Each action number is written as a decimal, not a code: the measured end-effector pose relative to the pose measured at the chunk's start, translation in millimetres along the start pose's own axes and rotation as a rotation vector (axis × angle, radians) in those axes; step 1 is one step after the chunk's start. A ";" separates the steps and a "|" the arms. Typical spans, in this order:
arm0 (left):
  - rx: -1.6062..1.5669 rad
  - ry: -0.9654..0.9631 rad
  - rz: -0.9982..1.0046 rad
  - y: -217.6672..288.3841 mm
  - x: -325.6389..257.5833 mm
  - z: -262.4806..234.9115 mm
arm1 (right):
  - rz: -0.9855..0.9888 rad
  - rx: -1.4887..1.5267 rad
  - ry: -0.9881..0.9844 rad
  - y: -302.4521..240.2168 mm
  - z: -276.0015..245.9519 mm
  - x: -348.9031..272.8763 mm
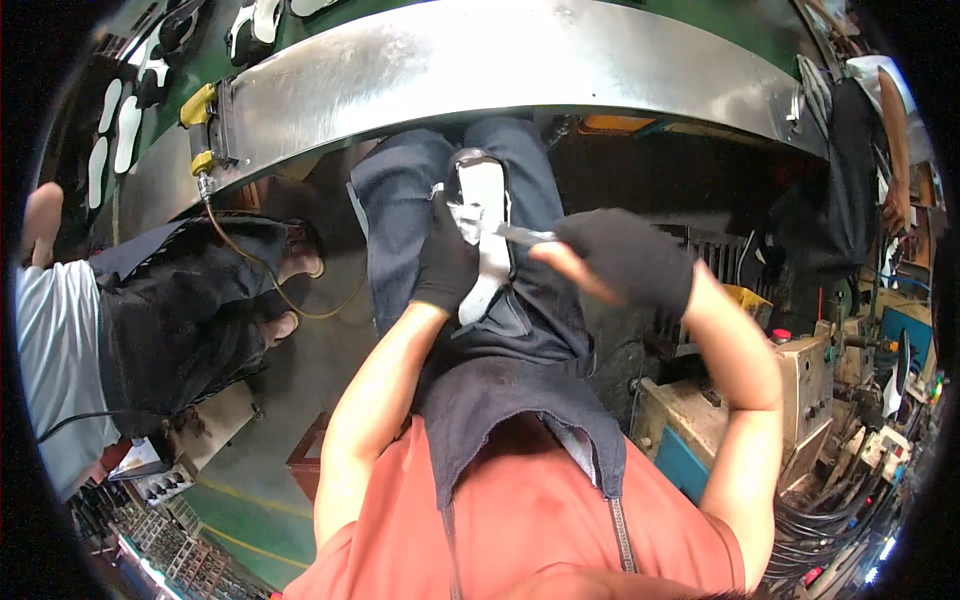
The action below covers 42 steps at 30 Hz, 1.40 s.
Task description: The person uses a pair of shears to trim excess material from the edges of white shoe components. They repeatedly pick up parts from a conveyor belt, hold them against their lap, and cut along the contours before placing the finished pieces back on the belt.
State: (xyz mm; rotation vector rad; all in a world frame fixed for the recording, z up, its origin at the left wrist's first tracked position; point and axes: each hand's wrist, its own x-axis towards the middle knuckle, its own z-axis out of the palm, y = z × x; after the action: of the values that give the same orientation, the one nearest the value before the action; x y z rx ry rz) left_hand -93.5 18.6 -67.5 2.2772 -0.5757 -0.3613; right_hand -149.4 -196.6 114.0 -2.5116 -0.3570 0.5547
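Observation:
On my lap, between my thighs, rests a dark shoe upper with a white sole-shaped insole [486, 270] turned upward. My left hand [447, 258], in a black fingerless glove, is closed around the shoe's left side. In my right hand [625, 258], gloved the same way and blurred by motion, is a metal hand tool [523, 235]. The tool's shaft points left toward the middle of the insole. Its head is too blurred beside my left fingers to name the exact kind. A dark apron [510, 385] covers part of my lap.
A metal bench [440, 65] runs across ahead, with a yellow-and-black hose-fed power tool [203, 125] at its left. White insoles [128, 133] and shoes lie beyond it. A co-worker [180, 320] is at left, another person [875, 150] at far right. Machinery [690, 410] stands to my right.

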 end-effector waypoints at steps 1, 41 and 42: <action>0.027 -0.025 0.103 -10.4 -4.8 3.1 | -0.040 0.042 0.138 -13.2 1.8 3.9; -0.233 0.186 0.017 40.2 -42.1 -11.2 | 0.263 0.603 0.064 36.3 86.3 -56.2; -0.503 0.061 -0.085 35.0 -45.2 -16.4 | 0.212 0.497 -0.038 47.3 76.1 -42.3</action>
State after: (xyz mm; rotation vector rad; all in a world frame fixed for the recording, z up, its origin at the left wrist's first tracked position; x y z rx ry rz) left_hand -135.7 29.6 -27.1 1.8221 -0.3123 -0.4229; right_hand -214.7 -216.5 42.3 -2.0681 0.0378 0.6794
